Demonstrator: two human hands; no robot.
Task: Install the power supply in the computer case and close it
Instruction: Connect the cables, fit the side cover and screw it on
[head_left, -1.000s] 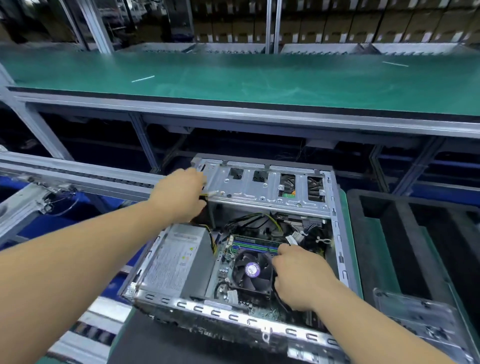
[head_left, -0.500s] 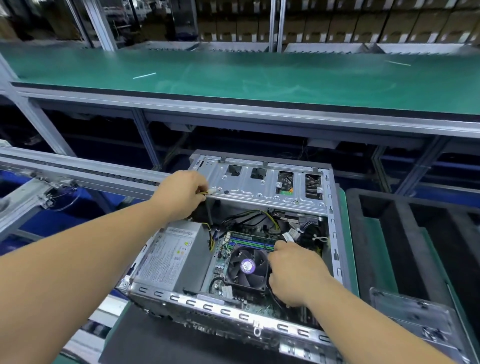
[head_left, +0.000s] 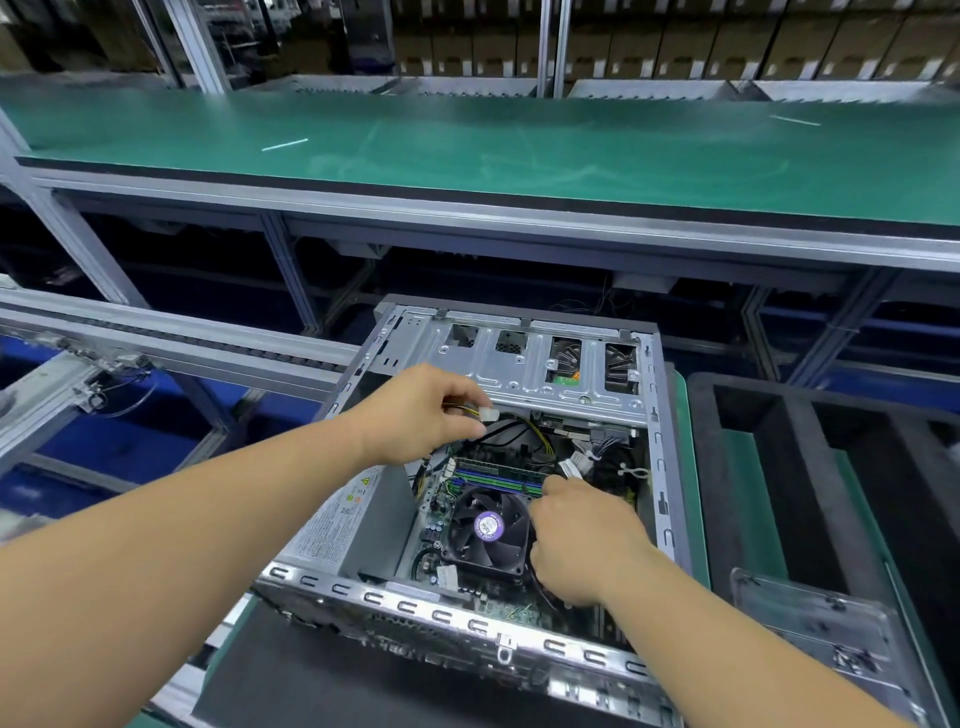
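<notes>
Left hand (head_left: 421, 410) pinching small white plastic connector (head_left: 489, 414) on yellow-black wires, lifted clear for routing. Right hand (head_left: 582, 540) curled beside black cooler fan (head_left: 488, 527), contents hidden. Grey metal power supply (head_left: 353, 514) seated in open steel case (head_left: 657, 467), left side.

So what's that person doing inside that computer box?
A person is wiring up an open computer case. The power supply already sits in the case's left side. The left hand pinches a white connector on yellow and black wires above the drive cage edge. The right hand reaches in beside the black fan; what it holds is hidden. The case has no side cover on yet.
</notes>
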